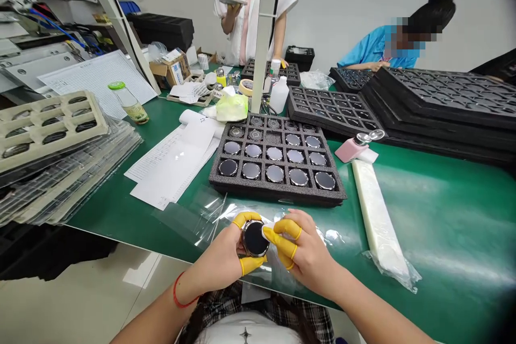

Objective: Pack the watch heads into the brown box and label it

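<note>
Near the table's front edge, my left hand (231,251) holds a round black watch face (255,238) with a metal rim, its yellow-covered fingers gripping the rim from above and below. My right hand (300,242), also with yellow finger covers, pinches a small white cloth (267,232) against the right side of the watch face. Just behind both hands lies a black foam tray (278,193) with round watch faces in most of its compartments. Clear plastic film (205,215) is spread on the table under and beside the hands.
Paper sheets (169,172) lie left of the tray, near a green-lidded jar (129,103) and stacked trays (52,129). At right are a pink bottle (350,149), a long white block (379,220) and dark foam trays (439,91). Two people are across the table.
</note>
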{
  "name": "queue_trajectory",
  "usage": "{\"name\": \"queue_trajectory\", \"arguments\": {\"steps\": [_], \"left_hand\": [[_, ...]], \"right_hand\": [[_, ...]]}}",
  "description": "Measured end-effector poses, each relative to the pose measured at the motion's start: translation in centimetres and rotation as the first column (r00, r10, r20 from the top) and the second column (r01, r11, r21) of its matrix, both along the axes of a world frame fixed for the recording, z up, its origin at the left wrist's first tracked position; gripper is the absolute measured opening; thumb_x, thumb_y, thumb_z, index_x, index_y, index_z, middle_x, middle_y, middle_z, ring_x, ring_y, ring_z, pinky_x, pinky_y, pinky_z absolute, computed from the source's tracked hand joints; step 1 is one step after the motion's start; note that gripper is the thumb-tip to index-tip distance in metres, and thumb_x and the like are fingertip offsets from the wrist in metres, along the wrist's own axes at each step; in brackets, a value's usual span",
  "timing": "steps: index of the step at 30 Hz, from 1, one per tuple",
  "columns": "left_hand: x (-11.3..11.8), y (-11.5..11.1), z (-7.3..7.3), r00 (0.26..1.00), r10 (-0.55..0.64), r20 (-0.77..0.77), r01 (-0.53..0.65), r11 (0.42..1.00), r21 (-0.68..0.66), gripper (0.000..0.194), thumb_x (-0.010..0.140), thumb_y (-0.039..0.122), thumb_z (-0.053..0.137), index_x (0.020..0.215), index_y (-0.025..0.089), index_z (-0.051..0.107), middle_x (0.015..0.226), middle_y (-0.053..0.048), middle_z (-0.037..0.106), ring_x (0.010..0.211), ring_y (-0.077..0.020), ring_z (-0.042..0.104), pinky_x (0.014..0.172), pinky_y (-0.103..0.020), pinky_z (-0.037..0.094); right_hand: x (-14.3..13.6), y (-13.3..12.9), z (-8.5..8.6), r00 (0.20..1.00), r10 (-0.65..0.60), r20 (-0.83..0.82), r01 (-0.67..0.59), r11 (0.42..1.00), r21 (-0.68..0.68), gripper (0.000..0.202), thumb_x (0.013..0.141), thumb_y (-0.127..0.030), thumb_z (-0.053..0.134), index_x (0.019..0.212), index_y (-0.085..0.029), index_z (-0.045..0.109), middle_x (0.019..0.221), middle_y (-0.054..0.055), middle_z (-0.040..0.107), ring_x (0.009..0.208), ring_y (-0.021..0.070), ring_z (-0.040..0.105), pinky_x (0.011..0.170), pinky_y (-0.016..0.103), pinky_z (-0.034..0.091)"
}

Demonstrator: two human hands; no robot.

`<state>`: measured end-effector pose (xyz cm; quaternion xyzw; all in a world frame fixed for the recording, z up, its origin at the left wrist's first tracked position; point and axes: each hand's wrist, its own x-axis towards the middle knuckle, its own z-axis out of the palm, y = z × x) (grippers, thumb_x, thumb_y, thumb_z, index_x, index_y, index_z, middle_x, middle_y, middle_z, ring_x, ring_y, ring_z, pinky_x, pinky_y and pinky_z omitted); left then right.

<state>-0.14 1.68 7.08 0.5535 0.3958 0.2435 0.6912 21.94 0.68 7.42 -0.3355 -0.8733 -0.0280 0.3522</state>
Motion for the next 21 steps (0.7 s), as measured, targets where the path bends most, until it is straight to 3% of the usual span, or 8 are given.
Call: {"name": "queue_trajectory", "arguments": {"steps": [5,14,17,21], "left_hand": [[0.1,0.3,0.2,0.999,0.037,-0.012,-0.036,0.999,0.038,0.053,0.083,0.023,0.077,0.127,0.025,0.049,0.104,0.000,0.062,0.091,-0.0143,0.064,0.087,-0.030,0.055],[0.3,0.0,1.1,0.986,0.150,-0.072,-0.144,0.986,0.082,0.056,0.080,0.024,0.078,0.127,0.026,0.048,0.108,0.000,0.064,0.092,-0.0149,0.066,0.087,-0.029,0.057],[0.4,-0.1,1.3,0.979,0.193,-0.059,-0.187,0.977,0.098,0.054,0.080,0.026,0.079,0.124,0.026,0.049,0.108,0.000,0.065,0.092,-0.0148,0.067,0.086,-0.028,0.058],[0.5,-0.1,1.5,0.971,0.233,-0.058,-0.223,0.965,0.137,0.056,0.079,0.027,0.080,0.126,0.027,0.049,0.106,0.001,0.066,0.088,-0.0140,0.069,0.086,-0.029,0.060]], "right_hand": [[-0.2,-1.2,-0.2,0.999,0.018,-0.027,-0.018,1.000,-0.015,0.029,0.088,-0.005,0.056,0.112,-0.020,0.066,0.093,0.004,0.068,0.095,0.0204,0.056,0.097,0.043,0.048],[-0.8,-3.1,0.7,0.962,0.053,-0.268,-0.109,0.974,-0.200,0.047,0.087,0.002,0.049,0.121,-0.027,0.063,0.090,0.002,0.063,0.087,0.0174,0.054,0.083,0.037,0.051],[0.4,-3.2,0.7,0.942,-0.047,-0.332,-0.047,0.962,-0.270,0.044,0.089,0.000,0.048,0.117,-0.030,0.065,0.090,0.001,0.061,0.086,0.0168,0.057,0.080,0.035,0.052],[1.7,-2.3,-0.4,0.926,-0.311,-0.213,0.210,0.895,-0.394,0.025,0.093,-0.014,0.060,0.110,-0.029,0.072,0.104,0.006,0.068,0.099,0.0227,0.062,0.082,0.040,0.054]]}}
